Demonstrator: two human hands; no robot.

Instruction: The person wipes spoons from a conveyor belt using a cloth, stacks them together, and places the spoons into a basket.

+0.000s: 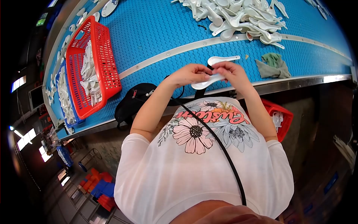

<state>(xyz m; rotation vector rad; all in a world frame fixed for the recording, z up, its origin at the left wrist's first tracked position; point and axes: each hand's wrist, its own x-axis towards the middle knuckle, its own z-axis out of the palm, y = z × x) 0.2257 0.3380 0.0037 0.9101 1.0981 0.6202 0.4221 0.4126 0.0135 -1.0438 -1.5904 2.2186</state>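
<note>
L hand [191, 73]: fingers bent in against white spoon [200, 85], can't tell if gripping. R hand [232, 72]: thumb + fingers clamped on same spoon's handle end. Spoon's b/w the hands, well to R of red basket [106, 56]. 2nd spoon [216, 59] just past the fingers, also R of basket; can't tell if touched. Black bag [130, 102] just R of basket, nr its close end. Grey-green cloth [276, 67] far R of basket, beyond hands. Big spoon pile [238, 18] also R of basket, on blue surface [149, 41]. Blue basket [76, 122] w/ white pcs just L of red basket.
</note>
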